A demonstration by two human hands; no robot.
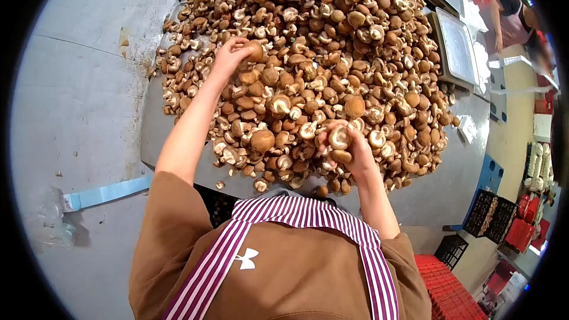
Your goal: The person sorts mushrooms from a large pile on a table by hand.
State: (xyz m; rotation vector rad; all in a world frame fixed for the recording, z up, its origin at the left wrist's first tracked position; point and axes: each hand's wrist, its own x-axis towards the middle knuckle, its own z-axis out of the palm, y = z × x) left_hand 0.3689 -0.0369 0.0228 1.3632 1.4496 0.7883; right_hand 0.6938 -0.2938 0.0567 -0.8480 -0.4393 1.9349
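Note:
A large heap of brown shiitake mushrooms (308, 83) covers the metal table (424, 204) in front of me. At the heap's left side, my left hand (231, 58) has its fingers closed on a brown-capped mushroom (255, 51). Lower and nearer my body, my right hand (354, 153) is wrapped round a few mushrooms. One of these, a mushroom with its pale underside up (339, 138), faces me, and a smaller brown cap (341, 156) shows below it. The palm side of the right hand is partly hidden by what it holds.
Two scales with metal trays (459, 44) stand at the table's right edge. A small white square object (467, 128) lies below them. Red crates (447, 287) and black crates (481, 213) are at the right. Another person (514, 21) is at the far upper right.

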